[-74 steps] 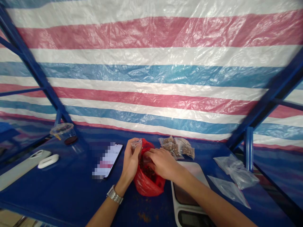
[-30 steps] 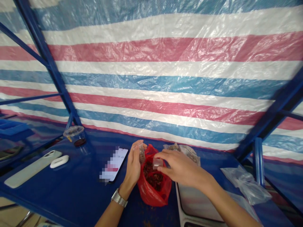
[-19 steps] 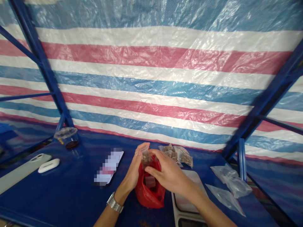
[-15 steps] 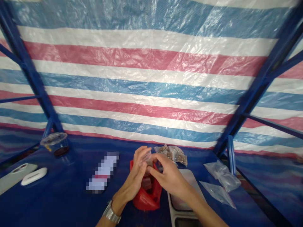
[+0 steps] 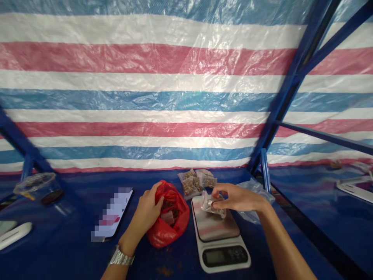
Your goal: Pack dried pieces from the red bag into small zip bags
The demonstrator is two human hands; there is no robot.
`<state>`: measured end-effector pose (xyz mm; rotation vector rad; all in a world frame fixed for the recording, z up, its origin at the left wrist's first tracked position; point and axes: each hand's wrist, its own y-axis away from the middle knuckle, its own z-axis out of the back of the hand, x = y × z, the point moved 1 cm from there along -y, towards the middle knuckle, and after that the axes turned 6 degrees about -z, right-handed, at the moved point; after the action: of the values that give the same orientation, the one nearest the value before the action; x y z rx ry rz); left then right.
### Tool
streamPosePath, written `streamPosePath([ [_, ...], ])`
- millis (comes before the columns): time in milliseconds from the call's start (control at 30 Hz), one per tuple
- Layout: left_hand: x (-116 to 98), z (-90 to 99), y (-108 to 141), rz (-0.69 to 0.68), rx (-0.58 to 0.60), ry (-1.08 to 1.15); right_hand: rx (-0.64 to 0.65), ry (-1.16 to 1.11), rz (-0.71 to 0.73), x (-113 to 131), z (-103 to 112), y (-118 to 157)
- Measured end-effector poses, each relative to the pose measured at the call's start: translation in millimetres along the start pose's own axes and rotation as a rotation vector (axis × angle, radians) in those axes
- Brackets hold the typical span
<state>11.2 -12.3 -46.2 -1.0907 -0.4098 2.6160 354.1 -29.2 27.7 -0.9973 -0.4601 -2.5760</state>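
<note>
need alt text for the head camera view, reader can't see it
The right hand holds a small filled clear bag over a white scale, while the left hand grips the rim of an open red plastic bag. More filled packets lie behind the scale on a blue table, with a phone to the left and a striped sheet beyond.

Striped sheet (image 5: pixel 145 101): we are seeing it hanging behind.
Blue posts (image 5: pixel 288 83): we are finding them slanting.
Phone (image 5: pixel 115 214): we are noting it lying face-up.
Clear tub (image 5: pixel 36 186): we are seeing it standing at left.
White case (image 5: pixel 16 235): we are seeing it lying nearer us.
</note>
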Motion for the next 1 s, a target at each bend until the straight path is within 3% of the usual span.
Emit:
streamPosePath([
  [67, -1, -2.0, -1, -0.027, -0.039, 0.091, -0.087, -0.011, 0.074, 7, -3, -1],
  [167, -10, 0.4, 0, 0.000, -0.233, 0.151, -0.189, -0.026, 0.207, 31, -14, -2],
  [300, -22, 6.7, 2, 0.081, -0.463, 0.180, -0.064, 0.050, 0.387, 69, -49, -1],
  [400, -24, 13.4, 3, 0.099, -0.626, 0.167, -0.044, 0.177, 0.494, 85, -79, -3],
  [533, -21, 24.1, 2, 0.104, -0.902, 0.078, -0.253, 0.290, 0.474, 86, -96, -11],
  [700, -14, 27.9, -2, -0.009, -0.855, 0.193, -0.459, 0.139, 0.431, 76, -88, -20],
  [833, -11, 27.6, -1, 0.019, -0.966, 0.182, -0.487, 0.051, 0.450, 72, -87, -23],
  [1000, -14, 25.1, 0, 0.031, -0.734, -0.055, -0.431, 0.060, 0.470, 72, -81, -23],
])
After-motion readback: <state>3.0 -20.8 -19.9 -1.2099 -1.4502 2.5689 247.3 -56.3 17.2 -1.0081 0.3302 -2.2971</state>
